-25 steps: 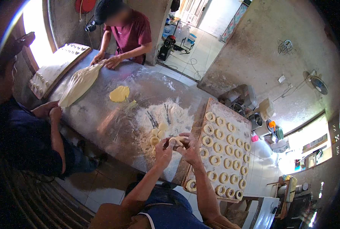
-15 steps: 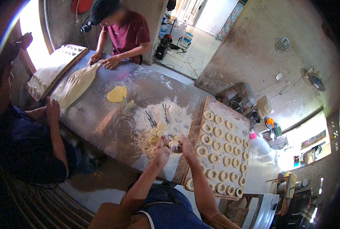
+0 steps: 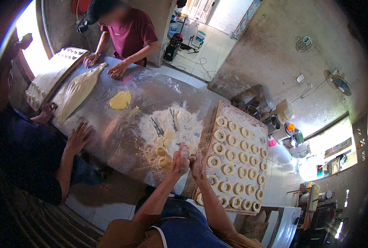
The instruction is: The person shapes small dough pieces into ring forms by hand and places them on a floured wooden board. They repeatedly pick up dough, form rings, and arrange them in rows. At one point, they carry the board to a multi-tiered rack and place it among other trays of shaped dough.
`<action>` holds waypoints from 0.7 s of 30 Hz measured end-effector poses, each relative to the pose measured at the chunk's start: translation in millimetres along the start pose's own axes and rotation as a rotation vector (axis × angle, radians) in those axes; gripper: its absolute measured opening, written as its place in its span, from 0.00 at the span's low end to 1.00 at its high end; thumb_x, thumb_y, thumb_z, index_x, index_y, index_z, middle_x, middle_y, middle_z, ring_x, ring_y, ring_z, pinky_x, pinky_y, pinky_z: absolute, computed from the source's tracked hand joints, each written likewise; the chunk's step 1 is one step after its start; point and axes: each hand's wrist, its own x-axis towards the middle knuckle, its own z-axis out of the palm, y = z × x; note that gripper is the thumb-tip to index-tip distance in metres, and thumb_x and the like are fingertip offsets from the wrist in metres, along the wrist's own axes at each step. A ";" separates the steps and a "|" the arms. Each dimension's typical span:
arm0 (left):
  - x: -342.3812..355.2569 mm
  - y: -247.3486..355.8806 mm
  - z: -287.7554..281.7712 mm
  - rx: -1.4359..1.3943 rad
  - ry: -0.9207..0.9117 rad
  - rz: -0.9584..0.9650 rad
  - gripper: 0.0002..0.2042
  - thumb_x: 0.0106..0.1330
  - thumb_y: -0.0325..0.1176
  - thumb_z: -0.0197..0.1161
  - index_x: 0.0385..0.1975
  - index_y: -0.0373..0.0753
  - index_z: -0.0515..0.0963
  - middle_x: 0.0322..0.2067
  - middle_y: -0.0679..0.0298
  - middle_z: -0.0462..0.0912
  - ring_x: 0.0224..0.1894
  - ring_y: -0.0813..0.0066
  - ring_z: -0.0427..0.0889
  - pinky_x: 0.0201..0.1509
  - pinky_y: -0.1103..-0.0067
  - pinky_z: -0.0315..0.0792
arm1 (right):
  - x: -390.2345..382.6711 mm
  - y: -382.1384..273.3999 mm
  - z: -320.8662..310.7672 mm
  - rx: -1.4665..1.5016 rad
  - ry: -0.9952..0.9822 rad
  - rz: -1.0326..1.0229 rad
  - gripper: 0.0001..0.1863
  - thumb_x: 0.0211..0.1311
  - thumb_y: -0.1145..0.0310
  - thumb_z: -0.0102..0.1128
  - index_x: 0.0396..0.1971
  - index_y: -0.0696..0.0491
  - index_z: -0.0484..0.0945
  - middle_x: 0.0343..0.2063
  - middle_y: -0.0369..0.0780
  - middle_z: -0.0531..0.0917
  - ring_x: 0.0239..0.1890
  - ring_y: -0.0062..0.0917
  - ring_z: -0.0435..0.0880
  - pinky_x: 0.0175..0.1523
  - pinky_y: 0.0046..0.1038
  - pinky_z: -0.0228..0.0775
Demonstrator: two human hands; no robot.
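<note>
Over a floury patch on the worktable, my left hand and my right hand are close together with fingers curled; what lies between them is mostly hidden and blurred. Small pale dough rounds lie just left of them in the flour. Right of my hands is a floured wooden board bearing several rows of dough rings. A yellow soft slab lies farther left on the metal table.
A co-worker in maroon stands across the table, hands by a long dough sheet; another in dark clothes is at the left. A tray of small pieces lies beyond. Pots stand along the right wall.
My hands have drawn closer together, hiding the dough piece seen earlier. The left co-worker's hands have let go of the sheet, one now spread over the table; the maroon co-worker's hands have moved apart.
</note>
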 end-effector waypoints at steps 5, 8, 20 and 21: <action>-0.1 -54.9 13.5 -0.870 0.174 -0.587 0.16 0.69 0.44 0.50 0.30 0.35 0.69 0.22 0.62 0.73 0.21 0.63 0.76 0.29 0.70 0.72 | 22.7 46.7 -28.8 0.009 -0.047 0.000 0.33 0.71 0.45 0.38 0.36 0.64 0.78 0.31 0.43 0.80 0.31 0.26 0.78 0.37 0.26 0.73; -4.4 -36.6 26.9 -0.123 -0.039 -0.119 0.15 0.68 0.46 0.51 0.29 0.40 0.71 0.23 0.67 0.73 0.23 0.69 0.76 0.26 0.71 0.72 | 31.0 88.0 -57.9 0.059 -0.004 -0.075 0.24 0.71 0.54 0.42 0.36 0.61 0.77 0.22 0.40 0.76 0.27 0.26 0.77 0.37 0.28 0.71; -0.3 -42.8 115.3 -0.075 -0.102 -0.286 0.15 0.70 0.44 0.47 0.29 0.40 0.73 0.23 0.66 0.73 0.26 0.74 0.77 0.24 0.74 0.69 | 48.8 72.9 -128.3 0.161 -0.003 -0.203 0.22 0.69 0.60 0.47 0.18 0.60 0.70 0.17 0.33 0.74 0.21 0.18 0.68 0.24 0.31 0.60; -0.3 -50.4 123.4 -0.411 -0.059 -0.360 0.16 0.71 0.44 0.46 0.30 0.39 0.74 0.23 0.66 0.75 0.25 0.75 0.76 0.25 0.74 0.69 | 50.4 69.1 -132.3 0.316 0.008 -0.154 0.22 0.69 0.60 0.46 0.19 0.61 0.71 0.18 0.34 0.75 0.22 0.17 0.69 0.25 0.32 0.61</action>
